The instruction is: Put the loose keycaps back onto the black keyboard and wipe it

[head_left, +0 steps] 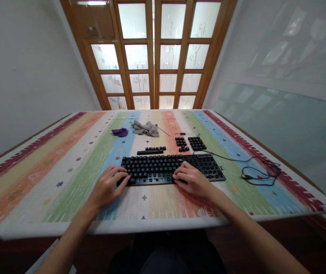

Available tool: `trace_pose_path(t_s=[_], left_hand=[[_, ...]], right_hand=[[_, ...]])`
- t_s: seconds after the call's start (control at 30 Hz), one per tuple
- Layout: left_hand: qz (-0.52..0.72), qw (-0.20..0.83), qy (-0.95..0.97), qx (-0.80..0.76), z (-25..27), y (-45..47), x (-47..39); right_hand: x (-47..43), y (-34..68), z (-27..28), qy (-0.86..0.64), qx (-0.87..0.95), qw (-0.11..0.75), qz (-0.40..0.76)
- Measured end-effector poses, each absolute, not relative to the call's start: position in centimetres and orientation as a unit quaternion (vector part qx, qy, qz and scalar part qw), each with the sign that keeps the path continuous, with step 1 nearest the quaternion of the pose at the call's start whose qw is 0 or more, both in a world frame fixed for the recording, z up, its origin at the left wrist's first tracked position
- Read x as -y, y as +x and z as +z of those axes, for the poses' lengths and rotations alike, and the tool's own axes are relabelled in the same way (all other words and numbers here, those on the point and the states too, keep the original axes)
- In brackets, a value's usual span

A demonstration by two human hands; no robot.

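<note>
A black keyboard lies on a striped, many-coloured table cover. My left hand rests at the keyboard's near left corner, fingertips touching its front edge. My right hand lies on the keyboard's front edge right of the middle, fingers curled over the keys. Neither hand holds anything loose. Behind the keyboard lie removed black keycaps: a long bar with a short row and two grouped blocks.
A grey cloth and a purple item lie at the far middle of the table, with a thin metal rod beside them. The keyboard's black cable coils at the right. A wooden glazed door stands behind the table.
</note>
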State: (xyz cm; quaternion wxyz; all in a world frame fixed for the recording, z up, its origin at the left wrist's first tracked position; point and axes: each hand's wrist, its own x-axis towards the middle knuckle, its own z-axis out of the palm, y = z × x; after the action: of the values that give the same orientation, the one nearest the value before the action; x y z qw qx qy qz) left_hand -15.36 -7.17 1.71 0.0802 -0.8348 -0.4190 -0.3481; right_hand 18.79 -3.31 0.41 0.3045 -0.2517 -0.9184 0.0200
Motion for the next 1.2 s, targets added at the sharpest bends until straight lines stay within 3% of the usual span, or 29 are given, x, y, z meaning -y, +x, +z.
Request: trace_pose_path(t_s=[0.27, 0.5, 0.9, 1.2], left_hand=[[-0.361, 0.103, -0.835, 0.402, 3.9, -14.0, 4.9], [-0.367, 0.084, -0.833, 0.405, 4.7, -12.7, 1.5], [-0.230, -0.071, -0.837, 0.492, 3.7, -11.6, -7.6], [-0.176, -0.173, -0.822, 0.514, 2.7, -11.0, -10.9]], right_hand=[[3.2, 18.5, 0.5, -0.259, 0.935, 0.242, -0.027], [3.8, 18.4, 0.4, -0.275, 0.925, 0.262, -0.024], [-0.6, 17.9, 2.1, -0.301, 0.887, 0.334, 0.102], [-10.5, 15.9, 1.3, -0.420, 0.870, 0.245, 0.081]])
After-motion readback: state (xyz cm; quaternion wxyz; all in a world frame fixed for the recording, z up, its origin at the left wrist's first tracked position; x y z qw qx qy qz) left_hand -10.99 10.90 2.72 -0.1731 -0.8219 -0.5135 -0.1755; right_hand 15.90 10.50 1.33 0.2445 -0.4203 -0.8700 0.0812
